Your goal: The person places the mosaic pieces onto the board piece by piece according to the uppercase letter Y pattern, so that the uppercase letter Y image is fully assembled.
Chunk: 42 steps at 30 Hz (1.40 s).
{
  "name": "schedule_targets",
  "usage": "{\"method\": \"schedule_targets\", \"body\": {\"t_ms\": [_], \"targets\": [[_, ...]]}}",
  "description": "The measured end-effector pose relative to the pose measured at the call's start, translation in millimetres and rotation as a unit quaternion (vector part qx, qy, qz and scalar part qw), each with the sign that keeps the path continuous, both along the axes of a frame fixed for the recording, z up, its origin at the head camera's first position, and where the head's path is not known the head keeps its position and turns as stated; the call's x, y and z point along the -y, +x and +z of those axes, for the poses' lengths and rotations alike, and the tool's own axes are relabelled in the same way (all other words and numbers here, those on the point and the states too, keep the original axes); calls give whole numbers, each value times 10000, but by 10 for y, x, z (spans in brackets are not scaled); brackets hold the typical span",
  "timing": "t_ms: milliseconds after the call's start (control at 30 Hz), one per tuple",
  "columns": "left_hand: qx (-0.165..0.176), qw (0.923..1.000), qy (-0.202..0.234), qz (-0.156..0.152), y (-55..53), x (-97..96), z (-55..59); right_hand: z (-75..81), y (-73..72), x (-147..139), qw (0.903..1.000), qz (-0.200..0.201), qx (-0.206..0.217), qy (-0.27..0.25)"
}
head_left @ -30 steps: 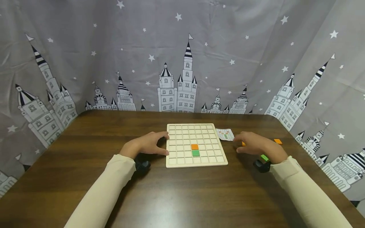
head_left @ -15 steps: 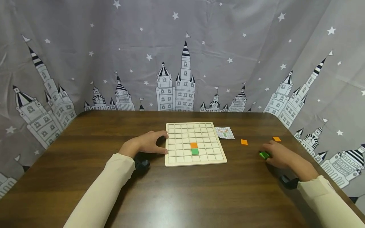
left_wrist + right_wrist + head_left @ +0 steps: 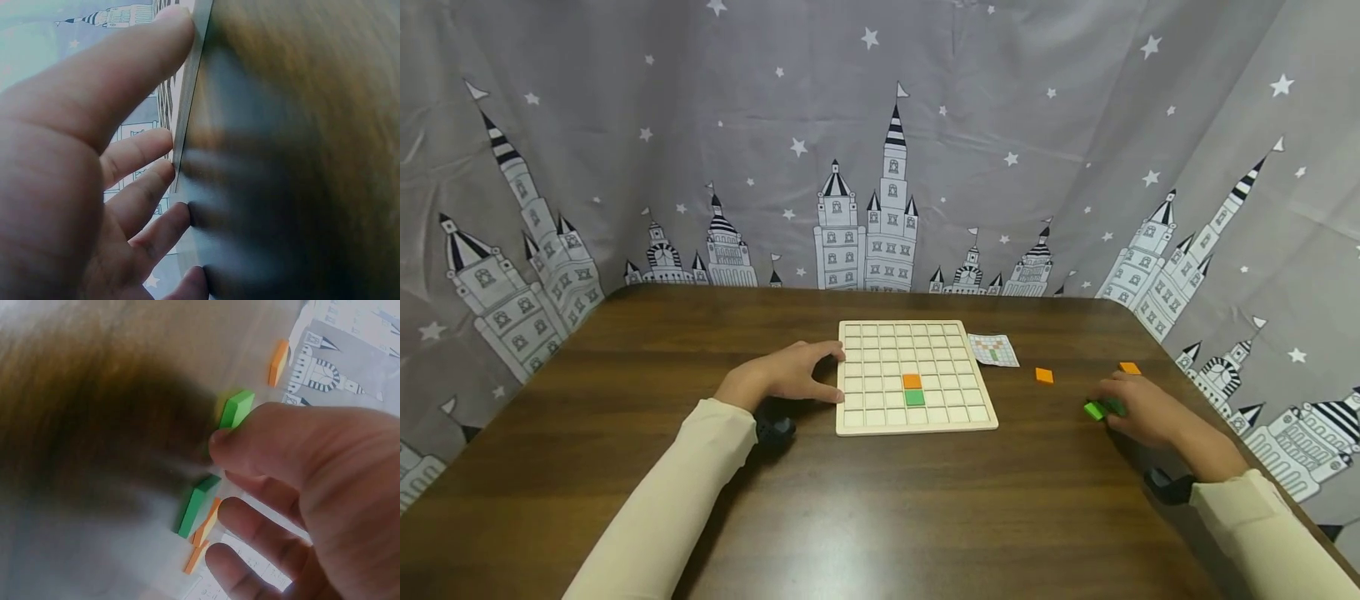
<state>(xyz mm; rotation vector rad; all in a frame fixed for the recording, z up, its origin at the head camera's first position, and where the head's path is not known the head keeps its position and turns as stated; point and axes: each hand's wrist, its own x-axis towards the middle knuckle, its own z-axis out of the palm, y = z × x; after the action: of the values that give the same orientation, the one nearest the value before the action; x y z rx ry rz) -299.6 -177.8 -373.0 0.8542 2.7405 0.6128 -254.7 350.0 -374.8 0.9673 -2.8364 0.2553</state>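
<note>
A pale wooden grid board (image 3: pixel 865 418) lies on the table with an orange square tile (image 3: pixel 912 382) and a green square tile (image 3: pixel 915 397) in its cells. My left hand (image 3: pixel 790 372) rests at the board's left edge, thumb and fingers spread and relaxed; in the left wrist view the thumb (image 3: pixel 150 50) lies along that edge. To the right of the board, my right hand (image 3: pixel 1146 410) pinches a green tile (image 3: pixel 237 409) between thumb and index finger, partly hidden by the thumb. A second green tile (image 3: pixel 1093 411) lies just left of its fingertips.
Loose orange tiles lie on the brown table: one (image 3: pixel 1044 376) between board and right hand, another (image 3: pixel 1130 367) behind that hand. A small printed pattern card (image 3: pixel 994 350) sits by the board's upper right corner. A grey castle-print curtain (image 3: pixel 737 100) stands behind the table.
My right hand has moved right, from beside the near orange tile to the green tiles, which now show as two apart. The left hand stays at the board's edge.
</note>
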Motion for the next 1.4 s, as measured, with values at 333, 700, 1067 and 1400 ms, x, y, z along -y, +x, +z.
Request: {"method": "schedule_targets", "body": {"t_ms": [333, 700, 1067, 1400], "targets": [[28, 10000, -33, -5, -16, 2, 4, 36, -1, 134, 9985, -296, 465, 41], [14, 9999, -102, -7, -25, -3, 15, 96, -142, 430, 9985, -236, 462, -185], [46, 9999, -51, 105, 3, 21, -51, 270, -573, 1377, 9969, 582, 358, -389], [69, 9999, -38, 113, 10, 18, -20, 284, -868, 2224, 9916, 1003, 810, -126]]}}
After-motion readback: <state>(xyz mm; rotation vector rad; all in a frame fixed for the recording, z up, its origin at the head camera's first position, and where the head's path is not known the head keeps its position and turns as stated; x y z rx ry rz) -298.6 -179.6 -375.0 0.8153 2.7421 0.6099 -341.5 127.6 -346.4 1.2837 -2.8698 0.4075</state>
